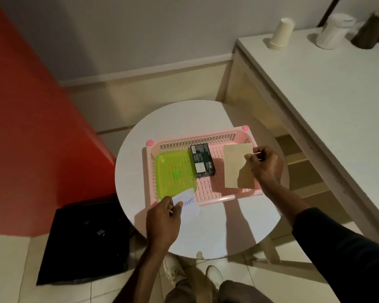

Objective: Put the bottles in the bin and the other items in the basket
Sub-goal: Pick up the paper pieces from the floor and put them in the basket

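A pink slotted basket (208,194) stands on the round white table (217,228). Inside it lie a green perforated tray (173,173) at the left and a black box (202,160) in the middle. My right hand (263,165) pinches a beige card (237,168) by its right edge and holds it over the basket's right side, with a thin stick between the fingers. My left hand (163,221) grips a white paper slip (189,204) with blue writing at the basket's front left corner. A black bin (83,243) stands on the floor left of the table. No bottles are in view.
A white counter (337,95) runs along the right, with stacked paper cups (281,33) and a white container (335,30) at its far end. A red wall panel (31,127) is at the left. My shoes (173,272) show under the table's front edge.
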A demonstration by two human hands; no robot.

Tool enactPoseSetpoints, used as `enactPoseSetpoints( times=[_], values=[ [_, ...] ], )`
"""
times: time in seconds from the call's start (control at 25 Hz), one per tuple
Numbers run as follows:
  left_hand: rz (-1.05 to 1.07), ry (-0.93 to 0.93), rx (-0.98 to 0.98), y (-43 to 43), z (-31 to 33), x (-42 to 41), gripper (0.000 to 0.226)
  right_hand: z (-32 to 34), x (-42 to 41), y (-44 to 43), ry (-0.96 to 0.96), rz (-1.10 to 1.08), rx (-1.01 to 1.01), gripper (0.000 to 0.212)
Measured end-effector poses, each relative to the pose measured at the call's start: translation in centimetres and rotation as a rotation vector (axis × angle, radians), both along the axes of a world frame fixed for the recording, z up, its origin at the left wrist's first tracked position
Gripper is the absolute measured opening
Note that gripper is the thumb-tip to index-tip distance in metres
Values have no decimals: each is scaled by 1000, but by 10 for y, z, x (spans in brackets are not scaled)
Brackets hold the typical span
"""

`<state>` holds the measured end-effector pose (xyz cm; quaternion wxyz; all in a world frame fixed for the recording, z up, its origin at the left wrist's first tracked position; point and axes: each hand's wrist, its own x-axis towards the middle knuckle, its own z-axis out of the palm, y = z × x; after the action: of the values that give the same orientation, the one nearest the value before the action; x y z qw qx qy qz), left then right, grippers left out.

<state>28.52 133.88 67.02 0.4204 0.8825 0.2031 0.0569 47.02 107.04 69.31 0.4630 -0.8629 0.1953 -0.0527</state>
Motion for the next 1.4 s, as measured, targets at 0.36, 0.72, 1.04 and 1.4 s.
enactPoseSetpoints(
  times=[0.36, 0.72, 1.04, 1.4],
  values=[
    [-156, 66, -58, -2, -10, 56, 50, -27, 49, 11, 59, 27, -157, 26],
    [10, 110, 48, -24, 0, 66, 48, -82, 117, 19, 174, 249, -281, 20],
    [-29, 23, 153, -40, 8, 69, 54, -105, 126, 18, 125, 279, -335, 19],
    [39, 114, 38, -45, 2, 79, 50, -73, 72, 23, 63, 454, -209, 15]
  ],
)
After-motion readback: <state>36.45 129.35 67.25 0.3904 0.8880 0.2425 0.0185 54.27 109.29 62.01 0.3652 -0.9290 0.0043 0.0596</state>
